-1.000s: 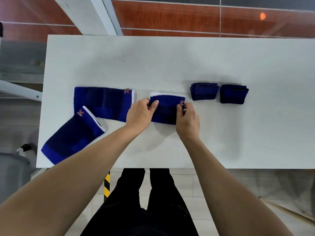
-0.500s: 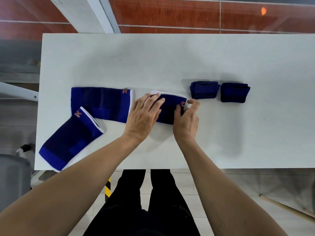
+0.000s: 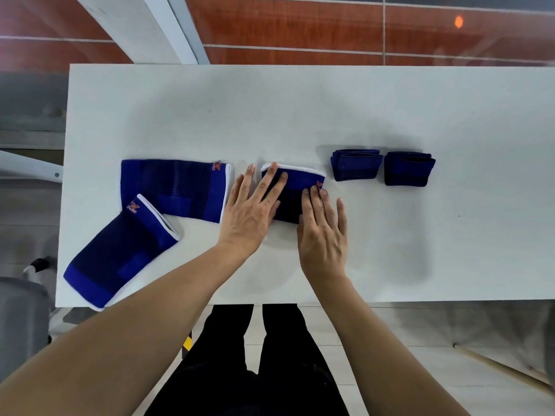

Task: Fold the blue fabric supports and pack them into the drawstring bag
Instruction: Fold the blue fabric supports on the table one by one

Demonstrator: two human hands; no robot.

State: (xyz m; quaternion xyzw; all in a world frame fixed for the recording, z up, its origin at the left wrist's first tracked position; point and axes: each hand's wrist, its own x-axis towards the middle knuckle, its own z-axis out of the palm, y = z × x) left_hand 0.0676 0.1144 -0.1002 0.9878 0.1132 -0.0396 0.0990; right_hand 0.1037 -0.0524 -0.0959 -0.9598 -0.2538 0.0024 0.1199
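White table (image 3: 300, 109) fills most of the view. Five blue supports lie in a rough row across its middle. Person's black trousers (image 3: 255, 355) show below the near edge.

The two biggest pieces are on the left, both unfolded:
- The flat support (image 3: 174, 187) lies lengthwise, with white trim and an orange logo at its right end.
- The angled support (image 3: 120, 253) runs diagonally down to the near-left table edge. Its white-trimmed top end overlaps the flat one's near-left corner.

Left hand (image 3: 252, 211) is palm down, fingers straight and spread. Two fingertips are on the left part of the middle support (image 3: 295, 187). The outer fingers are on bare table in the gap beside the flat support.

Right hand (image 3: 322, 232) is palm down too, fingers straight. Three fingertips, close together, press the middle support's right side by its orange logo. The little finger is out on the table.

Neither hand grips anything.

The middle support is folded short and lies flat between the hands, white trim along its far edge.

To its right, and apart from it, are the first bundle (image 3: 356, 165) and the second bundle (image 3: 408, 169). Both are folded small and sit side by side, nearly touching. No hand is on them.
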